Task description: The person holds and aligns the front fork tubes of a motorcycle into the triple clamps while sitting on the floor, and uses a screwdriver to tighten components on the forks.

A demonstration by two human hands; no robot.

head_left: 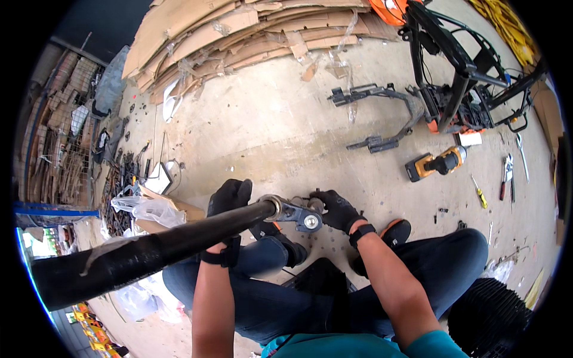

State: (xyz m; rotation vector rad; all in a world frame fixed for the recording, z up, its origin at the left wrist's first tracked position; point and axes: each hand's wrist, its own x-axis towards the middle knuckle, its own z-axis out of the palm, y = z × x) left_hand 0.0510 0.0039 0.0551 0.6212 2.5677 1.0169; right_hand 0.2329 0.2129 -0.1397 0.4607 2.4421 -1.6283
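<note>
A long black metal tube (155, 247) runs diagonally from the lower left to a metal bracket (301, 218) with round eyes near the centre. My gloved left hand (230, 196) is curled closed just behind the tube, which hides what it grips. My gloved right hand (334, 210) closes on a small cylindrical metal fitting (316, 204) at the bracket's far side. Both forearms come from the lower edge, between my bent legs (453, 262).
Stacked cardboard (250, 27) lies at the back, a black metal frame (462, 77) and loose U-shaped part (373, 143) at right. A yellow power tool (436, 163), screwdriver (480, 194) and other tools lie right. Plastic bags (149, 209) and metal parts lie left.
</note>
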